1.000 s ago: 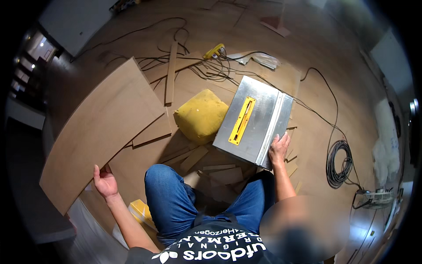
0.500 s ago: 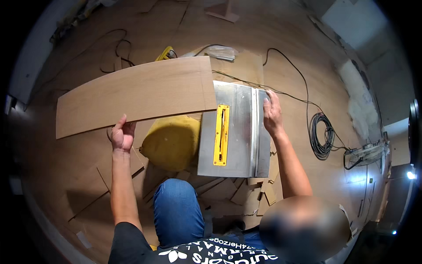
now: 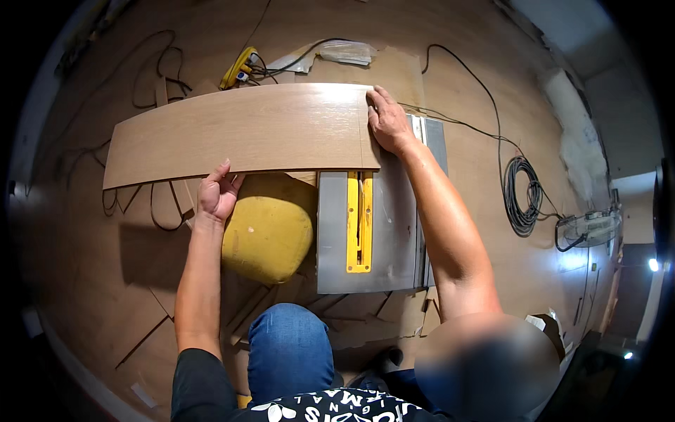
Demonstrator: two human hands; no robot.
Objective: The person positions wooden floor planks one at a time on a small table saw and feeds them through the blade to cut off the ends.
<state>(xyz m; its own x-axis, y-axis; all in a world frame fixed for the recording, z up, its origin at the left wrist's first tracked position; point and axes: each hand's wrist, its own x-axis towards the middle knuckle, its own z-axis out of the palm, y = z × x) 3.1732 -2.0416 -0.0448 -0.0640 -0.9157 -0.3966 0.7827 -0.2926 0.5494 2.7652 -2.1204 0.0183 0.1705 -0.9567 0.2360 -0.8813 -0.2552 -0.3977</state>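
Note:
My left hand (image 3: 216, 193) holds a long light-brown wooden board (image 3: 253, 130) by its near edge, fingers curled underneath. My right hand (image 3: 387, 123) grips the board's right end near its far corner. That end lies over the back of a grey metal table-saw top (image 3: 330, 246), which has a yellow slotted insert (image 3: 359, 257) and a pale rail along its right. A yellow padded block (image 3: 267, 232) sits left of the saw, under and in front of the board.
A yellow power strip (image 3: 235, 68) with tangled cables and clear plastic sheets (image 3: 348, 53) lie beyond the board. A coiled cable (image 3: 522, 197) and a floor fan (image 3: 583, 228) are at the right. Offcuts (image 3: 148, 316) litter the floor around my knees.
The board has swung level and moved right, onto the saw top. My left hand has risen with it; my right hand has shifted from the saw's edge up onto the board's end.

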